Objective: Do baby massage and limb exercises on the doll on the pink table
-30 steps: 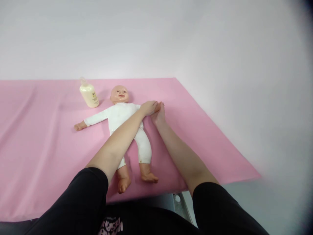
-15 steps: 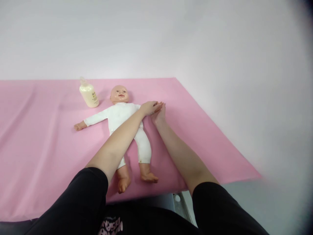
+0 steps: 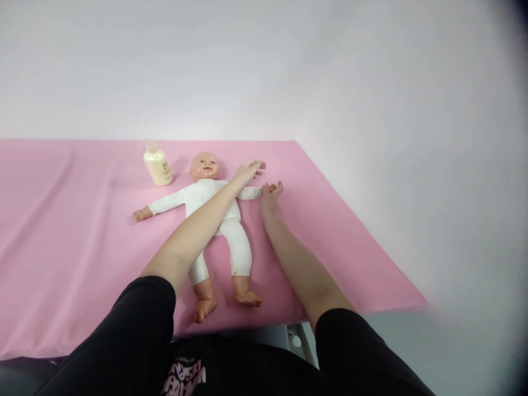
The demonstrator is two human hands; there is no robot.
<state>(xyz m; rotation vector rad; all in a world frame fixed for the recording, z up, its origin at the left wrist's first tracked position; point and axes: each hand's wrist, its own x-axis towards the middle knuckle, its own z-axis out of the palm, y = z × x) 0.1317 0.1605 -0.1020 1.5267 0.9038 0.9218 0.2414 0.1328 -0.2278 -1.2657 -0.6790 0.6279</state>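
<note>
A baby doll (image 3: pixel 203 192) in a white cloth suit lies on its back, arms spread and legs toward me. My right hand (image 3: pixel 269 202) is closed around the doll's hand at the end of the arm on the right side, with the wrist and palm below it. My left hand (image 3: pixel 248 171) reaches across the doll's chest and hovers just above that same arm. Its fingers are stretched out and slightly apart, and nothing is in them. My left forearm hides part of the doll's torso and one leg.
A pump bottle (image 3: pixel 158 167) of pale yellow liquid stands left of the doll's head. Under everything is a pink sheet (image 3: pixel 74 231) with soft creases at the left. A white wall (image 3: pixel 206 66) rises behind the table.
My left hand has lifted off the doll's hand and moved up and slightly left, its fingers now free. My right hand stays at the doll's hand. The view has shifted slightly.
</note>
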